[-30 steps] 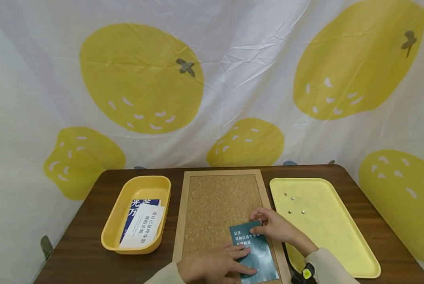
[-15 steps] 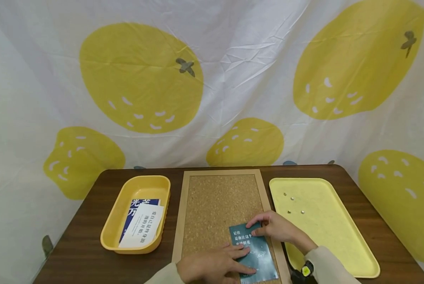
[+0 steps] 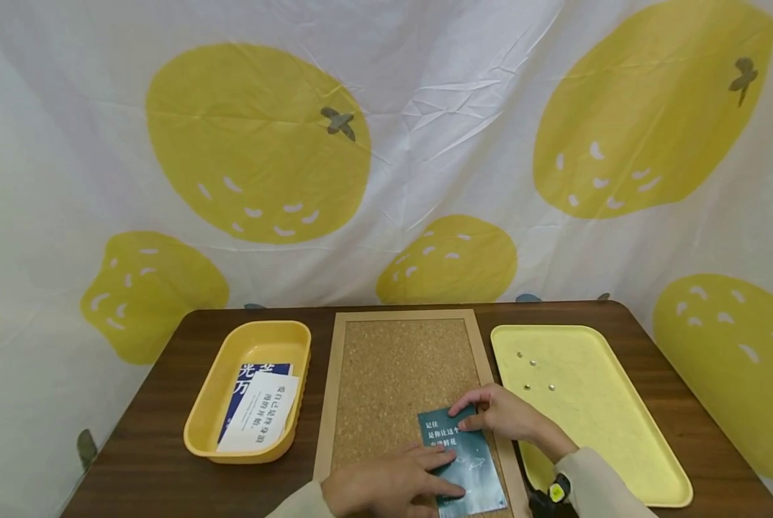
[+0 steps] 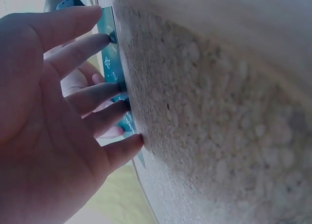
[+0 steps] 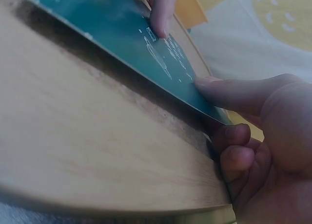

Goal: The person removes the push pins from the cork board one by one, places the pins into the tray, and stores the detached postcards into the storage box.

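Observation:
A teal postcard (image 3: 480, 457) with white printed characters lies on the lower right of the framed corkboard (image 3: 406, 360). My left hand (image 3: 393, 476) rests spread over the card's left side; in the left wrist view the fingertips (image 4: 111, 37) touch the card and the little finger reaches the cork. At the card's top right corner, my right hand (image 3: 506, 414) pinches it between thumb and index finger. In the right wrist view the thumb (image 5: 207, 85) lies on the card's face, the card's near edge stands slightly off the board, and the other fingers curl below the corner.
A pale yellow tray (image 3: 613, 424) right of the board bears several small metallic pins (image 3: 532, 362). To the left stands a deeper yellow basin (image 3: 195, 432), holding a white card (image 3: 263, 417) over a dark blue card (image 3: 247, 381). A lemon-print curtain (image 3: 425, 165) hangs behind the table.
Over the last second my right thumb and index finger have shifted slightly left along the card's top edge. My left hand stays almost in place on the card.

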`<state>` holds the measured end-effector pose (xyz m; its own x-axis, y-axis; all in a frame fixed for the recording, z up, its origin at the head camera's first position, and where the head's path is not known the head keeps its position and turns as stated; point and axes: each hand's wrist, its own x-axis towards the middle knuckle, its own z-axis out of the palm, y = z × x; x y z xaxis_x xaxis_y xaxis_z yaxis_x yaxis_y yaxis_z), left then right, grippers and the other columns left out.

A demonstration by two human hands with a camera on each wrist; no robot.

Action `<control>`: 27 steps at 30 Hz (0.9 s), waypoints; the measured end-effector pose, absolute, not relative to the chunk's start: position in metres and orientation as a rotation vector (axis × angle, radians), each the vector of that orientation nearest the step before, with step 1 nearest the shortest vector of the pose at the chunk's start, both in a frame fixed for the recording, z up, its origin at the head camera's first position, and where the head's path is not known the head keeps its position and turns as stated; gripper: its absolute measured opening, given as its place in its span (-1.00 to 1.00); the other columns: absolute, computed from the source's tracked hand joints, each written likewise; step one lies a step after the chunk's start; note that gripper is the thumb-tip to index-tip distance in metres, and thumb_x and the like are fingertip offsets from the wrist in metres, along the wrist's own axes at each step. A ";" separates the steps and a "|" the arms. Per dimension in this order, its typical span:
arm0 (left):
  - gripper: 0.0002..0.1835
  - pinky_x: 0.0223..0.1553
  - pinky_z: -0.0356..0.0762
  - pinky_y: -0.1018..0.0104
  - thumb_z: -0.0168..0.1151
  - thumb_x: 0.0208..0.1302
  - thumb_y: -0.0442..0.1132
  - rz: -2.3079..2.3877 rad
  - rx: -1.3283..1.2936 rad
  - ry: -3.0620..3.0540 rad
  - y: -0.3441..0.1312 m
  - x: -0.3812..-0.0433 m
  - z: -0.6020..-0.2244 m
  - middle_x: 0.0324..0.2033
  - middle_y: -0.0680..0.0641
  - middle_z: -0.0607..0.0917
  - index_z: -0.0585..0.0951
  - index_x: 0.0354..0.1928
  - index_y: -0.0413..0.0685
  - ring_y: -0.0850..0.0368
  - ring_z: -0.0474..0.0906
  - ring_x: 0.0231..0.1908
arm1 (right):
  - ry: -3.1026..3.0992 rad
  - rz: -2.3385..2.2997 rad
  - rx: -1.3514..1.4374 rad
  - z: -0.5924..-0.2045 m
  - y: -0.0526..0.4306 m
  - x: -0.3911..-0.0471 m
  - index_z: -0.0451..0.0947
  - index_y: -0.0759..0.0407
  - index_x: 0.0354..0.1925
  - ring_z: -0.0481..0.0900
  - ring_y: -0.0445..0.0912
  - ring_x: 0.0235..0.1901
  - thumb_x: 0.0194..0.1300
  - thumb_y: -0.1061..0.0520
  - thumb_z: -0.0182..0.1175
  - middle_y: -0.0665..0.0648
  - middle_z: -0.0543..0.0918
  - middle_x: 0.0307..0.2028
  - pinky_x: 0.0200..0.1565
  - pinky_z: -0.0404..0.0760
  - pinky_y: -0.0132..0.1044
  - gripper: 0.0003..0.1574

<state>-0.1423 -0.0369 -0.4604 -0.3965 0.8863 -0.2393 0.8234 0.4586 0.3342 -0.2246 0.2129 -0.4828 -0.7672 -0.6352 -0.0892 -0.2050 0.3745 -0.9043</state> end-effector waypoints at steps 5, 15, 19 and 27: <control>-0.50 0.42 0.22 0.16 0.11 0.46 0.02 0.275 1.469 2.344 -0.038 -0.143 -0.459 0.50 -0.01 0.22 0.43 0.40 0.28 0.11 0.10 0.49 | 2.207 -1.370 -0.729 -0.484 0.213 -0.226 0.72 0.22 -0.10 0.61 -0.02 -0.10 0.22 0.27 0.34 0.20 0.72 -0.07 -0.16 0.58 -0.40 -0.76; -0.51 0.42 0.22 0.19 0.04 0.50 0.05 0.360 1.563 2.371 -0.044 -0.154 -0.472 0.50 0.00 0.21 0.40 0.41 0.26 0.15 0.10 0.48 | 2.206 -1.355 -0.727 -0.482 0.214 -0.226 0.71 0.22 -0.10 0.60 -0.04 -0.11 0.23 0.26 0.33 0.19 0.72 -0.06 -0.13 0.57 -0.40 -0.76; -0.53 0.40 0.26 0.19 0.07 0.50 -0.01 0.348 1.611 2.435 -0.049 -0.150 -0.459 0.47 -0.08 0.29 0.44 0.39 0.17 0.10 0.19 0.45 | 2.209 -1.361 -0.735 -0.482 0.214 -0.226 0.71 0.23 -0.10 0.62 -0.04 -0.14 0.23 0.28 0.33 0.21 0.72 -0.08 -0.17 0.59 -0.39 -0.76; -0.56 0.37 0.32 0.15 0.15 0.46 -0.10 0.419 1.546 2.519 -0.060 -0.144 -0.438 0.41 -0.13 0.37 0.50 0.33 0.12 0.04 0.28 0.40 | 2.201 -1.371 -0.738 -0.483 0.215 -0.226 0.70 0.25 -0.10 0.63 -0.10 -0.20 0.23 0.28 0.33 0.22 0.73 -0.10 -0.21 0.60 -0.38 -0.76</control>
<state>-0.1440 -0.0598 -0.4383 -0.4546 0.8906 0.0130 0.8468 0.4277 0.3163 -0.2263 0.2145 -0.4833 -0.7601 -0.6440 -0.0869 -0.2058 0.3654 -0.9078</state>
